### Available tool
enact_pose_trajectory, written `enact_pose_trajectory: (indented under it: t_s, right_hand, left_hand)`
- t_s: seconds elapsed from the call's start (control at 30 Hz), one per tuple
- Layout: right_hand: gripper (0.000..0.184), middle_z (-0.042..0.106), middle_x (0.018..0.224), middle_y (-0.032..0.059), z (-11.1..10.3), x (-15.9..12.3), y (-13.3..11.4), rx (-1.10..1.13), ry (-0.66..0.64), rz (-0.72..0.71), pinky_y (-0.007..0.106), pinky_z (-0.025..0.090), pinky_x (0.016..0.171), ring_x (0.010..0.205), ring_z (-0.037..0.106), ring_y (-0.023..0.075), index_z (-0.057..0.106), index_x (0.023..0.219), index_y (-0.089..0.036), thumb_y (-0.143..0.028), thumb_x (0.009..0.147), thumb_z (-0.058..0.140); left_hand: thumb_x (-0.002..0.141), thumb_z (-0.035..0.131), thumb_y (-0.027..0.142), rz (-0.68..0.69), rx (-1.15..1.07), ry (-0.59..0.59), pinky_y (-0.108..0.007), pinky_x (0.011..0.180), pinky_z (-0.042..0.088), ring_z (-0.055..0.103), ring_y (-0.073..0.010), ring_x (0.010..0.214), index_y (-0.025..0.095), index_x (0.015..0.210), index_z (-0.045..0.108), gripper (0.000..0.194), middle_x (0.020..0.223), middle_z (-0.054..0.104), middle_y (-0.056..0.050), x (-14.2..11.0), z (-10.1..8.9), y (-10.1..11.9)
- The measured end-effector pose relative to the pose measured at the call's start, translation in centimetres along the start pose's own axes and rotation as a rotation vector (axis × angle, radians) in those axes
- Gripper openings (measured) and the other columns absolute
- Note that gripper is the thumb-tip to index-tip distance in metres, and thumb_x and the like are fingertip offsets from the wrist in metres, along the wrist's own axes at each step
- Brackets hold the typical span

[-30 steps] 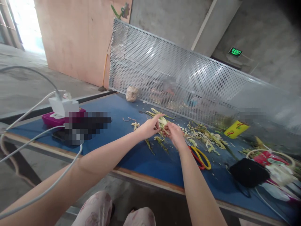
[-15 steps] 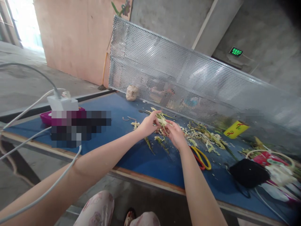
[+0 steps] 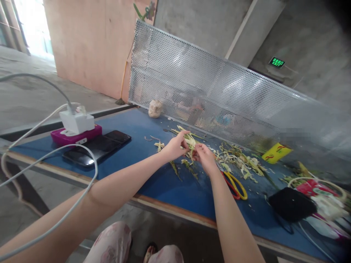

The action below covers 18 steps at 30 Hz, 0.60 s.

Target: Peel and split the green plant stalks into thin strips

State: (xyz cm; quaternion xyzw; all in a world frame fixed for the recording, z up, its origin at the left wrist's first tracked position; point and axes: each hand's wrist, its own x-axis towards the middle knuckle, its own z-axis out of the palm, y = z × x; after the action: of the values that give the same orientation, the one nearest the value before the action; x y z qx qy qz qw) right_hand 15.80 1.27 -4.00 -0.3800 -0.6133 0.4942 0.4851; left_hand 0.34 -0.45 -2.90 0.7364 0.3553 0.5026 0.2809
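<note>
Over the middle of the blue table [image 3: 164,186], my left hand [image 3: 177,145] pinches a small bundle of pale green plant strips [image 3: 189,140]. My right hand [image 3: 204,156] meets it from the right, fingertips closed on the same strips. The fingers partly hide the bundle, and I cannot make out the plant's kind. Greenish sprigs [image 3: 189,167] lie on the table just below the hands. To the right spreads a loose heap of peeled strips [image 3: 244,160]. Red and yellow looped handles [image 3: 238,185] rest beside my right forearm; their other end is hidden.
Left on the table are a black phone [image 3: 109,144], a magenta power strip [image 3: 61,138] and a white plug [image 3: 75,120]; a cable crosses my left forearm. A perforated metal screen [image 3: 178,73] borders the back. Rightward are a yellow packet [image 3: 276,152] and a black pouch [image 3: 292,204].
My right hand's fingers have drawn together slightly at the strips. The left hand keeps its grip. The whole view has shifted a little.
</note>
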Motion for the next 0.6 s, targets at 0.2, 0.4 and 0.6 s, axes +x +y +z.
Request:
enact_pose_trajectory:
  t_s: [0.2, 0.4, 0.6]
  right_hand:
    - [0.030, 0.046, 0.045, -0.0043, 0.01, -0.40, -0.40, -0.090, -0.061, -0.052, 0.023, 0.031, 0.043, 0.041, 0.040, 0.0094, 0.048, 0.056, -0.020, -0.046, 0.069, 0.055]
    - [0.024, 0.048, 0.049, -0.0046, 0.01, -0.63, -0.78, -0.149, 0.008, -0.183, 0.024, 0.034, 0.052, 0.048, 0.043, 0.0107, 0.049, 0.058, -0.021, -0.040, 0.072, 0.053]
    - [0.023, 0.047, 0.049, -0.0045, 0.04, -0.64, -0.86, -0.197, 0.066, -0.249, 0.025, 0.036, 0.053, 0.049, 0.044, 0.0115, 0.049, 0.059, -0.021, -0.039, 0.072, 0.053]
  left_hand:
    - [0.064, 0.051, 0.007, -0.004, 0.027, 0.007, -0.019, 0.049, 0.044, 0.050, -0.0073, 0.049, 0.017, 0.118, 0.032, 0.058, 0.061, 0.049, 0.006, -0.01, -0.10, 0.09]
    - [0.065, 0.052, 0.008, 0.041, 0.142, -0.045, -0.021, 0.056, 0.043, 0.053, -0.0098, 0.058, 0.016, 0.126, 0.025, 0.068, 0.061, 0.052, 0.005, 0.09, -0.24, -0.26]
    - [0.062, 0.057, 0.008, 0.041, 0.164, -0.097, -0.021, 0.058, 0.042, 0.053, -0.0105, 0.058, 0.013, 0.130, 0.019, 0.078, 0.059, 0.053, 0.006, 0.15, -0.19, 0.15]
